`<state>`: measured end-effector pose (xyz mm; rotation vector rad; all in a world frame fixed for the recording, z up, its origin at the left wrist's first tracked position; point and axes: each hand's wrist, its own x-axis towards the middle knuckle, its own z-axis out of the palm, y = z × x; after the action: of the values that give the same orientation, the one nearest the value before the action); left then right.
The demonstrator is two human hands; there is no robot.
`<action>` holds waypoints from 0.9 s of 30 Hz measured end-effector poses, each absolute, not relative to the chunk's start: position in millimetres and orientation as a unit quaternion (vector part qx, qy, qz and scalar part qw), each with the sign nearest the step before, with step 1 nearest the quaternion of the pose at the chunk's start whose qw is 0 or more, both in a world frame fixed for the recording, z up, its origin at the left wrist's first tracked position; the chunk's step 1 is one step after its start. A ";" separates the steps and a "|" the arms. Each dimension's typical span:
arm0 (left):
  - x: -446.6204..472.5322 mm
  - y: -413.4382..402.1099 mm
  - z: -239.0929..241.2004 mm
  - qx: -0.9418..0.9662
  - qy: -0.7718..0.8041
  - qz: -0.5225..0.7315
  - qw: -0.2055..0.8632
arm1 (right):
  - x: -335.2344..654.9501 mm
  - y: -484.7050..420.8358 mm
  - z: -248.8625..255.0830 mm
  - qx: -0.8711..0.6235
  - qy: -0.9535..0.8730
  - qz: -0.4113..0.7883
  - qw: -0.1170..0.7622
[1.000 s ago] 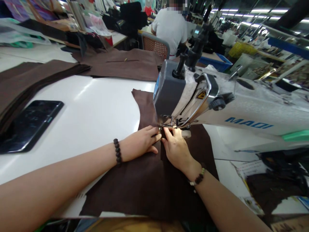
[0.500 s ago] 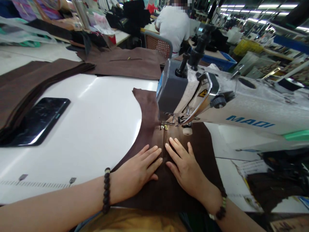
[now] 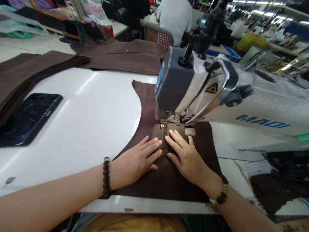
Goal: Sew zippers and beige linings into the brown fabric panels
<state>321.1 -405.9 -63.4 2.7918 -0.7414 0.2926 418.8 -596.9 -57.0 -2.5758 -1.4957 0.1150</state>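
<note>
A dark brown leather-like panel [image 3: 188, 180] lies flat under the head of a sewing machine [image 3: 177, 80]. A short zipper [image 3: 164, 138] runs down its middle, its metal pull [image 3: 162, 125] right by the presser foot. My left hand [image 3: 138, 159] rests flat on the panel, left of the zipper, fingers stretched toward it. On the other side, my right hand [image 3: 187, 158] presses down with spread fingers, its fingertips just below the needle area and near a white roller [image 3: 190, 131]. Neither hand grips anything.
A stack of brown panels [image 3: 31, 69] lies at the left, partly over a black phone-like device [image 3: 31, 119]. Behind is another zippered panel [image 3: 125, 56]. A person in a white shirt [image 3: 173, 19] sits beyond, by a chair [image 3: 158, 37]. Dark pieces [image 3: 272, 190] lie at the right.
The panel and both hands have slid slightly forward toward the machine, baring the table's front edge. The zipper pull sits closer to the presser foot. The camera view has shifted a little.
</note>
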 end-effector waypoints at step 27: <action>359.1 -384.3 -56.3 0.950 -0.275 0.044 0.144 | 444.3 -579.3 -61.2 -0.868 -0.475 0.036 0.141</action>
<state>359.1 -384.3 -56.3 2.7382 -0.7929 0.1280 444.3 -579.3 -61.2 -2.5058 -1.3726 0.1052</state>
